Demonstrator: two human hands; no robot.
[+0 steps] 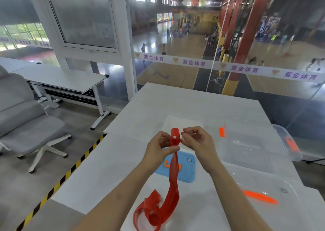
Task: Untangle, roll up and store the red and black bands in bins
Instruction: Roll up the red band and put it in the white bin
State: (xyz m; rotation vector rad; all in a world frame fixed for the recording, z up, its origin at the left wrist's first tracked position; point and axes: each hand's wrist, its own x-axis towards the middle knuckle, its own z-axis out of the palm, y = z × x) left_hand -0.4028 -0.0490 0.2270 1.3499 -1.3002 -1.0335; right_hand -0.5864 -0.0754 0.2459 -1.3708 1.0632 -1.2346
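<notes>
A long translucent red band (174, 171) hangs from my hands above the white table (109, 169). Its top end is curled into a small loop between my fingers, and its lower part lies in loose coils on the table near the front edge. My left hand (161, 149) pinches the band just under the loop. My right hand (197, 140) holds the loop's right side with its fingertips. A clear bin (246, 142) with orange latches stands to the right. No black band is in view.
A blue lid (188, 169) with an orange clip lies flat under the band. A clear lid (274, 193) with an orange handle rests at the near right. A grey office chair (26, 125) and a white desk (61, 79) stand left, beyond black-and-yellow floor tape.
</notes>
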